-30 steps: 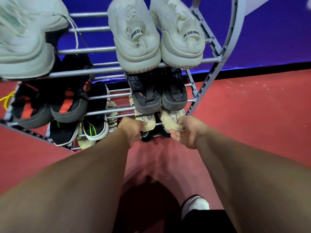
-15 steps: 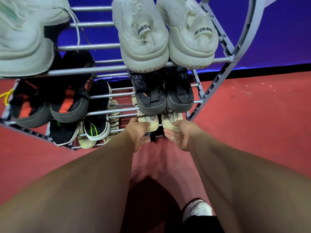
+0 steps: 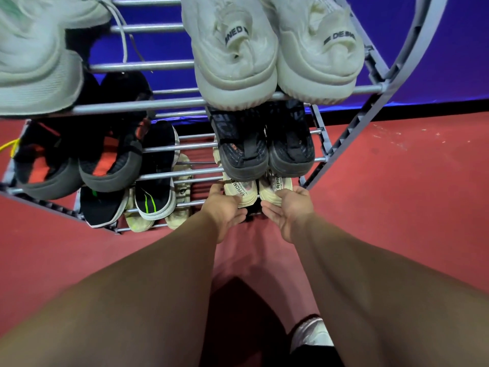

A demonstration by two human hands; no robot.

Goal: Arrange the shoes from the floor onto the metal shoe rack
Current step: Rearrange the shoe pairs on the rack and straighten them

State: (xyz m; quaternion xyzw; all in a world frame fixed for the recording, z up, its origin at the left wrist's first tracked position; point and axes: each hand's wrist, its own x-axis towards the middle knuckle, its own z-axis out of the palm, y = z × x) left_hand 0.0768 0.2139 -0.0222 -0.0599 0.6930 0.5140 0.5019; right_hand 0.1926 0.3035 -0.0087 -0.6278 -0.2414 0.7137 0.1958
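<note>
on the right end of a lower tier of the metal shoe rack [image 3: 169, 105], the left cream shoe [image 3: 242, 192] and right cream shoe [image 3: 275, 185] are sitting side by side, heels facing out. their heel tabs are carrying black letters, only partly readable. the left hand [image 3: 225, 207] is lying loosely spread, fingers touching the left shoe's heel. the right hand [image 3: 289, 207] is turning palm-up, thumb apart, with relaxed fingertips resting on the right shoe's heel. one tier up, a black pair [image 3: 244, 152] is overhanging them. on the rack's top tier, white sneakers [image 3: 232, 62] are showing "ned" and "de" on their tabs.
</note>
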